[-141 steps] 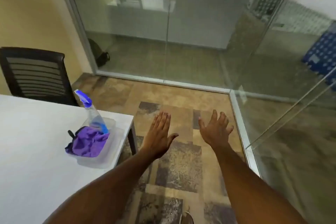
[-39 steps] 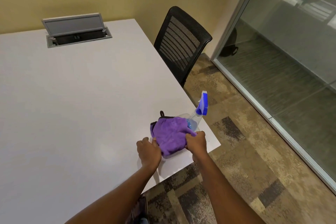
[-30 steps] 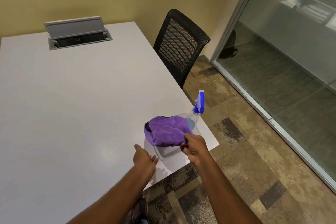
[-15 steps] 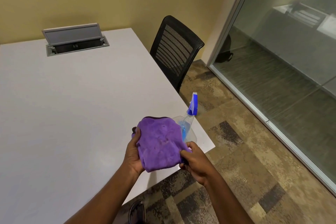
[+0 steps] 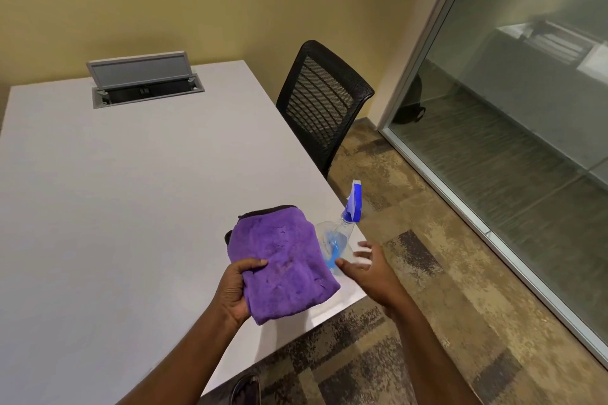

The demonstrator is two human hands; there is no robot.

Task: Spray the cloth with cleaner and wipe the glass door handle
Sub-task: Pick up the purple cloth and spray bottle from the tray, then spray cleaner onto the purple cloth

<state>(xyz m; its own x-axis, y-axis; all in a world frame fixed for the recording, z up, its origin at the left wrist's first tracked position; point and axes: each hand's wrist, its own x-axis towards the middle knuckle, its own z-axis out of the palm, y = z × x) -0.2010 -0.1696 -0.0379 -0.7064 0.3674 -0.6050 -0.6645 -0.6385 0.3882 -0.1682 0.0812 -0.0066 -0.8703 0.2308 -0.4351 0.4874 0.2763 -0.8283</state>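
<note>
spray bottle [image 5: 339, 240] leaned at the near right corner of the surface [image 5: 131, 207], nozzle end up and away, just beyond the right hand [image 5: 368, 270], whose spread fingers [image 5: 347, 265] held nothing, while the left hand [image 5: 235, 289] gripped the cloth [image 5: 279, 263] beside it.

We had open tabletop [image 5: 115, 207] left of the cloth [image 5: 283, 266]; the spray bottle [image 5: 342, 233] stood just right of it, chair [image 5: 322, 102] behind, glass wall [image 5: 510, 108] farther right.
</note>
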